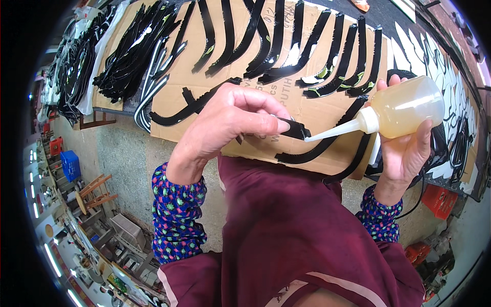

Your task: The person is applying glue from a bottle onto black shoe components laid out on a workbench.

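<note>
Pinched between the thumb and fingers of my left hand (232, 115) is a black strip (294, 129), its end pointing right. My right hand (404, 153) is wrapped round a clear squeeze bottle (409, 107) of pale yellow liquid, tipped sideways. The bottle's white nozzle (335, 131) meets the end of the strip, or nearly so; I cannot tell if they touch. Below the nozzle lies a curved black strip (307, 156) on the cardboard sheet (204, 92). Another curved strip (176, 118) rests left of my left hand.
Several curved black strips (335, 56) lie in a row along the far side of the cardboard. Bundled black strips (138, 51) are heaped at the left, white pointed pieces (409, 51) at the right. A wooden stool (92, 194) and blue crate (70, 165) stand on the floor.
</note>
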Tool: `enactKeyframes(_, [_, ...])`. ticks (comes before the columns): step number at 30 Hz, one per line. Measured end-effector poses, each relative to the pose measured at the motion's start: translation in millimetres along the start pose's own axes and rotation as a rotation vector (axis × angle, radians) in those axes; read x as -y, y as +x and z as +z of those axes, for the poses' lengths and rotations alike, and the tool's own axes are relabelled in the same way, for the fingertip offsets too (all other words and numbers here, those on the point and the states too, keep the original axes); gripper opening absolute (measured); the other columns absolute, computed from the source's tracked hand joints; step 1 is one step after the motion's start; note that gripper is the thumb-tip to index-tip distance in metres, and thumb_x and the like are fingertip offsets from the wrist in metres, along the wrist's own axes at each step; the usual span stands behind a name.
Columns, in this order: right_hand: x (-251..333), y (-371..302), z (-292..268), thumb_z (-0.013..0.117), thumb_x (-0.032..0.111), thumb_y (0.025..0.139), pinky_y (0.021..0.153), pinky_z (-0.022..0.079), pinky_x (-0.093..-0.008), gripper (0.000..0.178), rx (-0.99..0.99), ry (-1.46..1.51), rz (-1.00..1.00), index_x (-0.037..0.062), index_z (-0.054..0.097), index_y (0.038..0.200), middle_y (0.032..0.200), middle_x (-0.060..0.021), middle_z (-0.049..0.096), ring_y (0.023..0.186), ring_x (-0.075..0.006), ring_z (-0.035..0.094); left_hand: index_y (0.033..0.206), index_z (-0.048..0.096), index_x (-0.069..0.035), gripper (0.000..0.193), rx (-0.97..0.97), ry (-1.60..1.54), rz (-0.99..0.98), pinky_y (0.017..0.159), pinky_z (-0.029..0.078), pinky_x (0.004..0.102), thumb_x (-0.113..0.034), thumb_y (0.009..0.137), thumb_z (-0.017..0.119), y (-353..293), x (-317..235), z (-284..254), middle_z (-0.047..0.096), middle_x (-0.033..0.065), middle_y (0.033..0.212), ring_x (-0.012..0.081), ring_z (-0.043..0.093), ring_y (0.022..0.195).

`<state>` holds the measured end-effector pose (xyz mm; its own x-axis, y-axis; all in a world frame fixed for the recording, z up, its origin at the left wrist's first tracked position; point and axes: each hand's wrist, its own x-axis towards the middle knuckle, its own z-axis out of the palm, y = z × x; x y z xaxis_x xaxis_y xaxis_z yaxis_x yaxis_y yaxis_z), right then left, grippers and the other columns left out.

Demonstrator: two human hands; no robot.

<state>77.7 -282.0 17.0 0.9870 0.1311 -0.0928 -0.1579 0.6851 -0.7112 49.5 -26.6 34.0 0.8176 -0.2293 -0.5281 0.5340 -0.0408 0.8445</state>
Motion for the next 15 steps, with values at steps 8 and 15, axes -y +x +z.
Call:
enactKeyframes(8, [-4,-3,-5,0.066,0.024,0.072,0.093,0.030,-0.0579,0.072,-0.036,-0.012,0.014,0.0043,0.025,0.128,0.126,-0.0222,0.034,0.118,-0.0415,0.031,0.081,0.063,-0.001,0.016,-0.004,-0.039,0.019,0.054,0.037,0.0158,-0.009,0.067,0.065,5,8,-7,0.057,-0.0013,0.066,0.0030,0.049,0.058])
enactKeyframes(15, [3,-12,-22,0.066,0.020,0.072,0.097,0.022,-0.0570,0.074,-0.056,0.100,0.062,0.0029,0.023,0.129,0.132,-0.0179,0.029,0.123,-0.0357,0.026,0.082,0.062,-0.003,0.018,-0.058,-0.029,0.042,0.052,0.036,0.0164,-0.016,0.070,0.066,6,13,-5,0.055,-0.0025,0.068,0.0027,0.048,0.059])
